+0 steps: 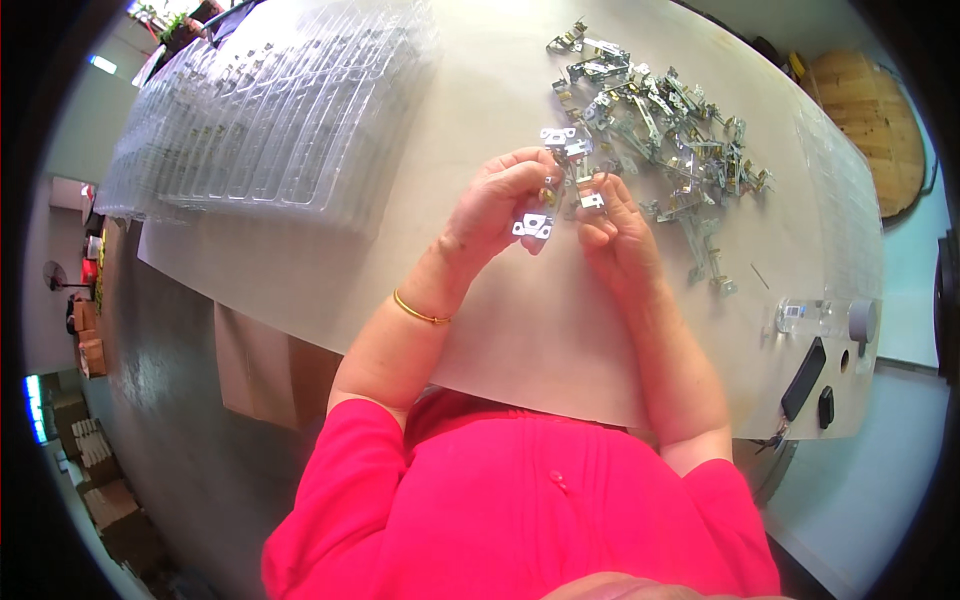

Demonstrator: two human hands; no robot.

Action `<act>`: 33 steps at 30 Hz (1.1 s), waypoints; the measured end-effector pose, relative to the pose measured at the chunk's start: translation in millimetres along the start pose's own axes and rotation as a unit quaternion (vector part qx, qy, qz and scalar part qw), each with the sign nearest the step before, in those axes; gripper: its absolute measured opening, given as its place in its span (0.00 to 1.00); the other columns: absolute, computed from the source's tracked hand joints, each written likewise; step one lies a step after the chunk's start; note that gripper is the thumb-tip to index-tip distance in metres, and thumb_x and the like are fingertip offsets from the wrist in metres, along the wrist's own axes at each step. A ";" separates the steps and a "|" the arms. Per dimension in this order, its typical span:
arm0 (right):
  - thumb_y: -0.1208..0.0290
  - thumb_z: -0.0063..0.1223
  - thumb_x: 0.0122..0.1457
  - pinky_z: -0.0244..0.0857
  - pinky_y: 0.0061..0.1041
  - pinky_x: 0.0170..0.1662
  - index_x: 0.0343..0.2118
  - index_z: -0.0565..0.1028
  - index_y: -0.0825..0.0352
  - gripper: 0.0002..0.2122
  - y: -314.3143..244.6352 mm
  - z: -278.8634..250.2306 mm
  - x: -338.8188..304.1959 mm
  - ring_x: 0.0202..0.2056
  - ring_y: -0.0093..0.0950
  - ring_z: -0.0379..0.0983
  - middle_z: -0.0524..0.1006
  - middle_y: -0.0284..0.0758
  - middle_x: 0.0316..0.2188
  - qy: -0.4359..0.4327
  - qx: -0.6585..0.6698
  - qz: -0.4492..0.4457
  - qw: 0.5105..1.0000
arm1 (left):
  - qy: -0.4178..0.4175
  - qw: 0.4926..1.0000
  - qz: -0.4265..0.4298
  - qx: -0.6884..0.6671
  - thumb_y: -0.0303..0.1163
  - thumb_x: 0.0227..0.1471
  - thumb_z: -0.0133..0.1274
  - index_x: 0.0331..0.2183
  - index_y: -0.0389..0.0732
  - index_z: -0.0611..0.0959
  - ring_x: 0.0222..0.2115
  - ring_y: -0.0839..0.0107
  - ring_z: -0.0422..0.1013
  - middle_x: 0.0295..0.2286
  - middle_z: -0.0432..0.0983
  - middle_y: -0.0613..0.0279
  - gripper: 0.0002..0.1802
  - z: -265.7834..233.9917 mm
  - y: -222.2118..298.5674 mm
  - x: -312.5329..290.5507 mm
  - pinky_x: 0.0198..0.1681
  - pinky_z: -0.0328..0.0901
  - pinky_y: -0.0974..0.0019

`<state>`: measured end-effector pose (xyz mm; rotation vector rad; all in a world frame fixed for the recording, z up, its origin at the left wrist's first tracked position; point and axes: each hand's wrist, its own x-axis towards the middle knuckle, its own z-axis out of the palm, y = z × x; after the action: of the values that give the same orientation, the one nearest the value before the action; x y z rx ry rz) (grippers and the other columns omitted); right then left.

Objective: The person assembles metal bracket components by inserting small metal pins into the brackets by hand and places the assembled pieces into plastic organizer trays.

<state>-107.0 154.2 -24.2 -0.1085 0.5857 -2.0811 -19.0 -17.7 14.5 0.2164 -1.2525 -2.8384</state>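
Observation:
Over the near middle of the table I hold up shiny metal hardware in both hands. My left hand (pixel 505 195) is closed on a silver metal bracket (pixel 535 226) with flat, holed plates at its ends and a small brass-coloured part. Close beside it, the fingers and thumb of my right hand (pixel 618 225) pinch a small metal fitting (pixel 591 200). Whether the two pieces are joined I cannot tell. Just beyond my hands lies a loose heap of similar metal brackets (pixel 650 110).
Clear plastic trays (pixel 290 130) holding metal parts are stacked on the table's (pixel 470 340) left. At the right edge are a clear bottle (pixel 805 317) with a grey cap, a black phone-like object (pixel 803 378) and keys (pixel 775 438). A cardboard box (pixel 265 365) stands below the left edge.

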 end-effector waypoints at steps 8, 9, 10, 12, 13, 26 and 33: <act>0.67 0.47 0.69 0.60 0.14 0.24 0.41 0.75 0.62 0.06 0.8 -0.2 -0.7 0.21 0.12 0.59 0.72 0.24 0.27 0.031 -0.019 -0.055 0.998 | 0.017 0.997 0.046 0.060 0.29 0.59 0.50 0.29 0.40 0.76 0.10 0.80 0.63 0.19 0.72 0.67 0.07 5.7 3.2 -2.5 0.10 0.57 0.72; 0.67 0.47 0.69 0.60 0.14 0.24 0.41 0.75 0.62 0.06 1.0 0.2 -0.4 0.21 0.12 0.59 0.72 0.24 0.27 0.030 -0.021 -0.055 0.998 | 0.019 0.996 0.050 0.068 0.29 0.59 0.50 0.28 0.40 0.77 0.12 0.82 0.63 0.20 0.72 0.69 0.07 4.9 3.8 -1.9 0.12 0.57 0.74; 0.67 0.47 0.69 0.59 0.13 0.23 0.41 0.75 0.62 0.06 1.6 0.0 -0.3 0.21 0.12 0.59 0.72 0.24 0.27 0.035 -0.031 -0.067 0.997 | 0.021 0.995 0.055 0.077 0.28 0.59 0.51 0.28 0.41 0.77 0.14 0.85 0.63 0.21 0.71 0.71 0.07 4.5 3.9 -1.6 0.14 0.58 0.76; 0.67 0.47 0.69 0.59 0.13 0.23 0.41 0.75 0.62 0.06 1.0 -0.4 -0.7 0.21 0.11 0.59 0.72 0.24 0.27 0.040 -0.042 -0.079 0.995 | 0.039 0.989 0.082 0.120 0.28 0.59 0.51 0.28 0.41 0.78 0.15 0.86 0.62 0.21 0.71 0.72 0.07 10.6 -0.1 -3.7 0.15 0.57 0.78; 0.67 0.47 0.69 0.59 0.13 0.23 0.41 0.75 0.62 0.06 -0.1 -0.8 -1.6 0.21 0.11 0.59 0.72 0.24 0.27 0.035 -0.031 -0.067 0.997 | 0.057 0.979 0.109 0.164 0.28 0.59 0.51 0.28 0.41 0.78 0.16 0.87 0.62 0.21 0.71 0.73 0.06 12.8 -1.7 -4.7 0.16 0.57 0.79; 0.68 0.47 0.69 0.61 0.13 0.23 0.41 0.75 0.62 0.06 2.6 6.9 -3.4 0.20 0.12 0.59 0.73 0.25 0.29 0.046 -0.035 -0.054 0.997 | 0.010 0.999 0.035 0.027 0.30 0.61 0.51 0.31 0.41 0.78 0.17 0.85 0.65 0.23 0.72 0.71 0.06 6.4 -4.1 -2.9 0.17 0.60 0.79; 0.68 0.47 0.69 0.64 0.17 0.24 0.41 0.74 0.62 0.05 -1.4 6.1 -5.7 0.19 0.14 0.60 0.75 0.26 0.30 0.015 -0.086 -0.107 0.990 | -0.023 0.993 0.069 0.087 0.31 0.62 0.53 0.38 0.38 0.81 0.24 0.83 0.69 0.28 0.75 0.70 0.07 -9.7 -11.6 5.2 0.26 0.66 0.76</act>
<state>-103.0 157.2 -17.3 -0.2493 0.8017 -2.2395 -22.5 -17.5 -1.1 0.0656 -1.4652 -2.6337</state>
